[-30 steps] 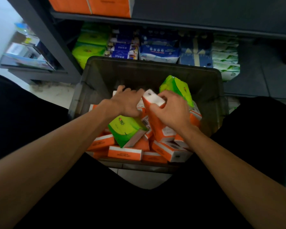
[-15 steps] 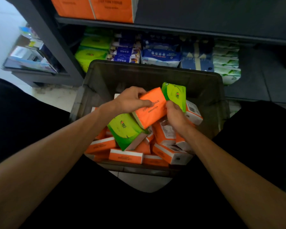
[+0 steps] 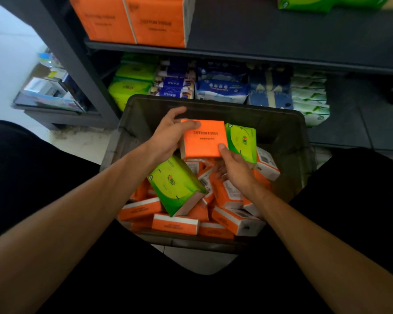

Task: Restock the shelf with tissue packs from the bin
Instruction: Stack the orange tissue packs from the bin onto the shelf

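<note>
Fingers of left hand and right hand pinch the orange pack between them.

The orange pack is being lifted off the heap in the bin and turned from standing on end to lying flat, so that its printed face is being shown upward. It is being gripped at its upper left edge by the left hand, which was down among the packs a second ago. The right hand is being shifted from the pack's top to its lower right corner. More of the upper shelf is being brought into view.
</note>
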Available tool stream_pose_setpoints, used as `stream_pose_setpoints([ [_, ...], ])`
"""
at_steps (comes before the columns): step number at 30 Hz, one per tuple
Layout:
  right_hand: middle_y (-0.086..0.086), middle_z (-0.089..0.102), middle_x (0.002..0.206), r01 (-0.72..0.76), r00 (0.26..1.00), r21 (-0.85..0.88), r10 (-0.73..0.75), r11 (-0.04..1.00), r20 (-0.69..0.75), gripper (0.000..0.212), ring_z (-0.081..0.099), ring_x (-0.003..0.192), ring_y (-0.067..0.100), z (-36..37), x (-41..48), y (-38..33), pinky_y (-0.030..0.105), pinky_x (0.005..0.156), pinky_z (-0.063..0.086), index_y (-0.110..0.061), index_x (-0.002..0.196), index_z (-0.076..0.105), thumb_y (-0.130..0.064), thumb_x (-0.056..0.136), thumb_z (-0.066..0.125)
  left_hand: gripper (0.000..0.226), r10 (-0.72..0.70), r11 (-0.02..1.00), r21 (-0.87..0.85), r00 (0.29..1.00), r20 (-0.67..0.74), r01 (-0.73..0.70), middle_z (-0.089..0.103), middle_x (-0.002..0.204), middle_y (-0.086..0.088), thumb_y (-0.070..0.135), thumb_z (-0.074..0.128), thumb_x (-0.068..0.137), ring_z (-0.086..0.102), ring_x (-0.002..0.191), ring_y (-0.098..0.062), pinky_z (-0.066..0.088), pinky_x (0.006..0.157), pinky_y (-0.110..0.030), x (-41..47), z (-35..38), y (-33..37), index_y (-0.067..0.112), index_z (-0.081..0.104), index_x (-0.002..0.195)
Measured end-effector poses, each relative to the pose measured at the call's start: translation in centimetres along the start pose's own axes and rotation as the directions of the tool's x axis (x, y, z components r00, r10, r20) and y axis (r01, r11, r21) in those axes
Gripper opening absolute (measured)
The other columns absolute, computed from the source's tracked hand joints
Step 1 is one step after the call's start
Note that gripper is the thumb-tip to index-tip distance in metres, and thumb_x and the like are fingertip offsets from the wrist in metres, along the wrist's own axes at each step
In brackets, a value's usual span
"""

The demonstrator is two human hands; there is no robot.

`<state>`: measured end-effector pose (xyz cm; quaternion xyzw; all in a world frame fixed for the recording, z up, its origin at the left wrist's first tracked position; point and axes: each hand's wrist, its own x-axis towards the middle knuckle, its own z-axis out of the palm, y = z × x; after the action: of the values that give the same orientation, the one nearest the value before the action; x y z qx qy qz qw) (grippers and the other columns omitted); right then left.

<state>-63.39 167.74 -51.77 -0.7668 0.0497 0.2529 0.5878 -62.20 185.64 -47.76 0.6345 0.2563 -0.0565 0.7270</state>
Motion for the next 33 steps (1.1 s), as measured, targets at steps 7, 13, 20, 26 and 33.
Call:
stream_pose_setpoints([
  [7, 0.007, 0.062, 0.067, 0.005, 0.999, 0.180, 0.005, 0.984, -0.054, 0.032, 0.055, 0.044, 0.008, 0.1, 0.5, -1.2, 0.020, 0.042, 0.042, -0.007, 0.094, 0.056, -0.034, 0.102, 0.042, 0.053, -0.172, 0.985, 0.024, 0.984, -0.049, 0.174, 0.063, 0.105, -0.002, 0.028, 0.069, 0.085, 0.063, 0.088, -0.014, 0.051, 0.061, -0.032, 0.0, 0.0, -0.6, 0.014, 0.043, 0.129],
  [13, 0.008, 0.069, 0.094, -0.003, 1.000, 0.256, 0.001, 0.967, 0.007, 0.020, 0.067, 0.075, 0.019, -0.5, 0.3, -2.9, 0.029, 0.063, 0.055, -0.014, 0.106, 0.060, -0.030, 0.095, 0.056, 0.032, -0.084, 0.995, 0.055, 0.995, 0.053, 0.081, 0.069, 0.101, -0.001, 0.025, 0.062, 0.091, 0.065, 0.090, -0.016, 0.052, 0.064, -0.030, -0.8, -0.1, 0.5, 0.013, 0.060, 0.121],
  [20, 0.000, 0.067, 0.104, 0.114, 0.994, 0.308, -0.107, 0.944, -0.039, 0.027, 0.063, 0.097, 0.013, -2.2, 0.5, -6.6, 0.028, 0.072, 0.057, -0.015, 0.115, 0.063, -0.025, 0.091, 0.063, 0.025, -0.021, 0.997, 0.071, 0.988, 0.154, 0.010, 0.064, 0.110, -0.008, 0.008, 0.051, 0.090, 0.061, 0.102, -0.025, 0.052, 0.078, -0.038, -1.6, 0.5, 4.7, 0.021, 0.061, 0.107],
  [26, 0.003, 0.067, 0.109, 0.235, 0.972, 0.390, -0.208, 0.890, -0.110, 0.030, 0.063, 0.102, 0.017, -3.2, 1.3, -10.5, 0.033, 0.078, 0.055, -0.009, 0.117, 0.061, -0.022, 0.090, 0.063, 0.032, 0.251, 0.926, 0.256, 0.958, 0.136, -0.279, 0.065, 0.112, -0.007, 0.008, 0.059, 0.090, 0.063, 0.103, -0.021, 0.053, 0.087, -0.036, -1.5, 1.0, 9.4, 0.015, 0.055, 0.121],
  [33, -0.002, 0.066, 0.101, 0.406, 0.911, 0.422, -0.324, 0.810, -0.254, 0.028, 0.064, 0.096, 0.014, -3.8, 2.2, -15.3, 0.034, 0.078, 0.057, -0.008, 0.117, 0.057, -0.021, 0.093, 0.061, 0.046, 0.484, 0.768, 0.379, 0.856, 0.184, -0.516, 0.059, 0.114, -0.004, 0.017, 0.058, 0.094, 0.061, 0.097, -0.010, 0.053, 0.078, -0.022, -1.3, 2.3, 14.7, 0.014, 0.042, 0.137],
])
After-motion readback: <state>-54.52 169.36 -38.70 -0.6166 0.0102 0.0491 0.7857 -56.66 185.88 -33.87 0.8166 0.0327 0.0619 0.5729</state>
